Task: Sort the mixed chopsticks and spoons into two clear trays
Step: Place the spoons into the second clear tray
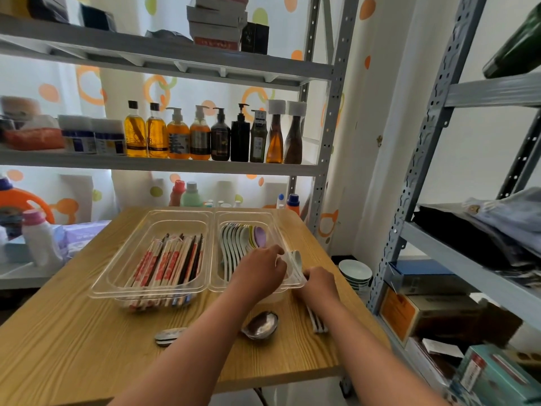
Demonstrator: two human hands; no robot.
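Both bare forearms reached forward over the light wooden table (73, 332), the left hand (260, 269) curled palm-down over the near right corner of the clear plastic tray of ceramic spoons (232, 284), its fingers pinching a pale ceramic spoon (296, 257), while the right hand (319, 284) lay closed just beside that corner on a striped bundle (317, 322); what it gripped could not be told. The clear plastic tray of red-and-white wrapped chopsticks (117, 276) sat to their left, and a metal spoon (260, 325) lay on the table between the forearms.
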